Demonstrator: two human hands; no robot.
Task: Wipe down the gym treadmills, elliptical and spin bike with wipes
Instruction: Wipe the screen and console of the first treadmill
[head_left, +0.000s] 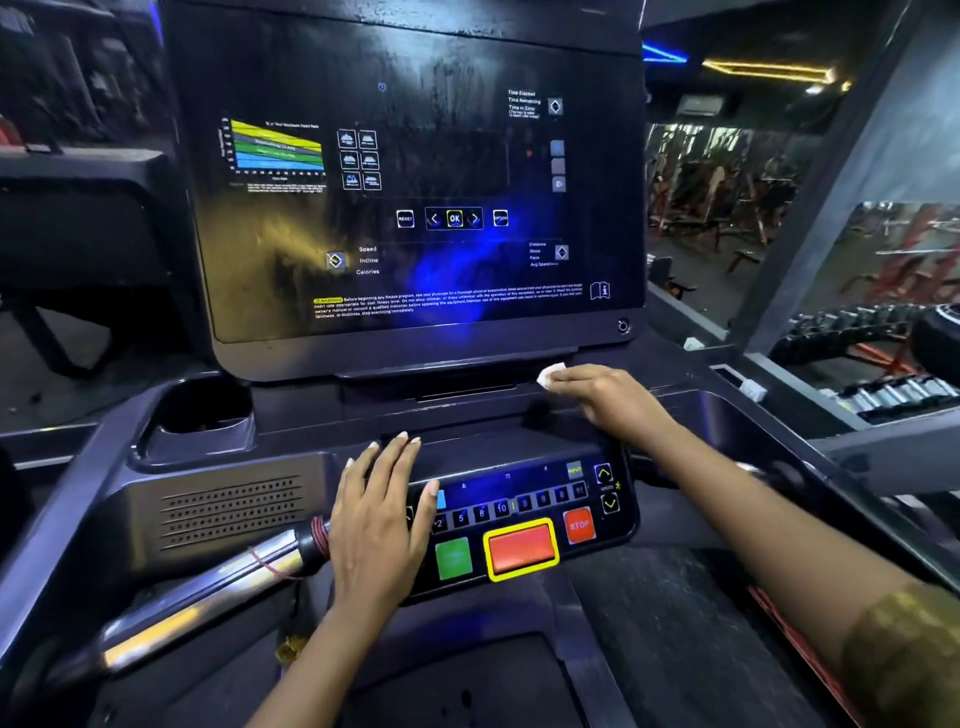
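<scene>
I face a black treadmill console with a large glossy display panel (415, 171) and a lower control panel (524, 519) bearing number keys, a green button, a yellow-framed red button and a STOP key. My right hand (608, 400) holds a small white wipe (549, 375) against the ledge just below the display's right side. Fingers straight, my left hand (382, 514) rests flat on the left end of the control panel.
A cup holder recess (202, 410) sits at the console's left, with a speaker grille (234, 512) below it. A chrome handlebar (208, 587) runs out to the lower left. Weight machines and a dumbbell rack (857, 332) fill the room at right.
</scene>
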